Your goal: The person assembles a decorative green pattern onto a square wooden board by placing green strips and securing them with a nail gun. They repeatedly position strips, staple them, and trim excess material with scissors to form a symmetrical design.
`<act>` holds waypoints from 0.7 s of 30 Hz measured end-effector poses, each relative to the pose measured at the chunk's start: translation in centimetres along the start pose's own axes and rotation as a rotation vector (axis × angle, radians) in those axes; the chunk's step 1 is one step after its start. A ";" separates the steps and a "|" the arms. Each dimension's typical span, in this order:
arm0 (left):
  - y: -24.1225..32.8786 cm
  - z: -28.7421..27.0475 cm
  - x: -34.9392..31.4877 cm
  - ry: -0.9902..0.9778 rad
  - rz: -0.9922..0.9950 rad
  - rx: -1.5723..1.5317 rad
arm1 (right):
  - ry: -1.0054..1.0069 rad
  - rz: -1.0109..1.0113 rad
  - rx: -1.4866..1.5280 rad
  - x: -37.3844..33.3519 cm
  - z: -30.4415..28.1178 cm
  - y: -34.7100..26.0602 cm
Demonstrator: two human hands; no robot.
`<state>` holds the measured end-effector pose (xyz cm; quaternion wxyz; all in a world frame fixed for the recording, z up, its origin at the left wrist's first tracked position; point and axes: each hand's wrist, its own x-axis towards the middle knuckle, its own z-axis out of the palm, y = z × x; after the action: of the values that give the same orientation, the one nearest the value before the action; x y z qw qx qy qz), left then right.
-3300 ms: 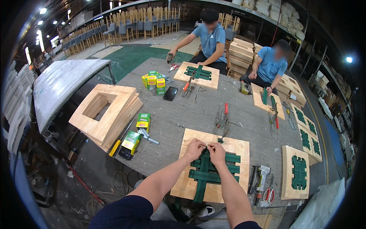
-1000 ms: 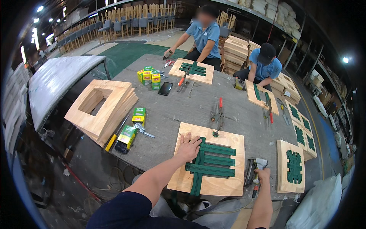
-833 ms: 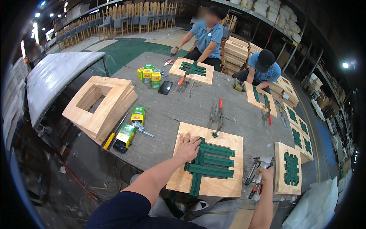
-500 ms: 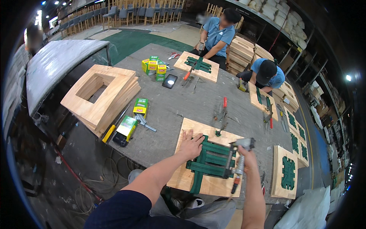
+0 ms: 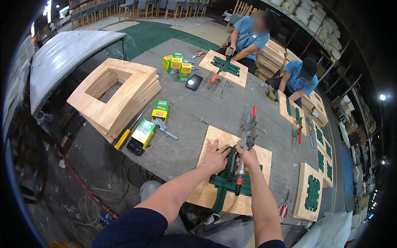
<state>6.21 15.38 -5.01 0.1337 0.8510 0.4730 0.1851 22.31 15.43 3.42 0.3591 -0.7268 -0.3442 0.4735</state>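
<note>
Stapler (image 5: pixel 241 167) moved leftward over webbing (image 5: pixel 222 184), right hand (image 5: pixel 247 158) wrapped round it.

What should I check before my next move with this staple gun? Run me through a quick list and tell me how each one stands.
1. Grip on the staple gun: ok, the right hand is wrapped around it.
2. Board steadied: ok, the left hand rests on it.
3. Left fingertips well away from the staple gun: not ok, they look very close to it.
4. Staple gun's tip pressed on the green straps: cannot tell, the contact is hidden.
5. Staples loaded: cannot tell, the inside doesn't show.
6. Scissors off the board: ok, they lie to its right.
</note>
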 end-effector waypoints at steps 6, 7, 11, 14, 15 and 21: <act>-0.4 0.2 0.0 0.008 -0.015 0.044 | 0.007 -0.026 -0.038 -0.2 0.9 0.0; -0.3 0.2 0.0 0.015 -0.011 0.042 | -0.003 -0.038 -0.047 -0.1 0.8 0.1; -0.1 0.3 0.0 0.057 -0.009 0.005 | -0.015 -0.046 -0.079 0.0 1.0 0.1; -0.8 0.3 -0.1 0.092 -0.006 -0.032 | -0.006 -0.034 -0.083 -0.5 1.5 -0.6; -0.8 0.2 -0.3 0.092 -0.001 -0.060 | -0.008 -0.043 -0.068 -0.6 1.5 -0.5; -0.9 0.0 -0.2 0.118 0.009 -0.102 | 0.004 -0.032 -0.069 -0.5 1.7 -0.3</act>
<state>5.44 15.68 -5.39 0.1478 0.8327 0.4663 0.2595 20.55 15.48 3.38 0.3419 -0.7342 -0.3714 0.4541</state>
